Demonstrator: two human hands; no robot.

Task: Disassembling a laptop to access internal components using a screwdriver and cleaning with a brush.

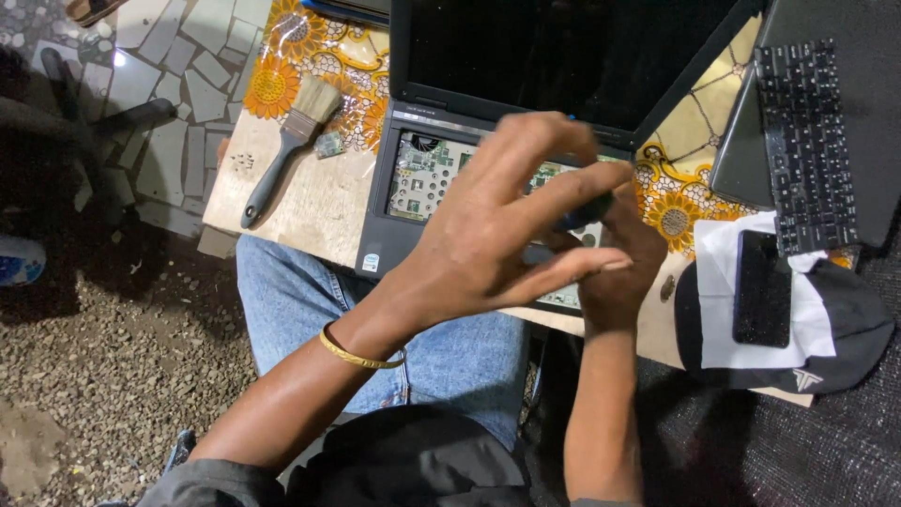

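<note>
An open black laptop (389,230) lies on a small table, its keyboard removed so the green circuit board (419,176) shows. My left hand (497,225) hovers over the middle of the open base, fingers spread and curved, a gold bangle on the wrist. My right hand (624,258) is partly hidden behind the left one and grips a dark, rounded tool handle (584,214) over the board. What the tool's tip touches is hidden.
A brush (286,141) with a black handle lies left of the laptop on the flower-patterned cloth (282,56). A loose keyboard (807,141) rests at the right on another dark laptop. A black phone (762,286) lies on white paper over a cap (845,329). Gravel ground at left.
</note>
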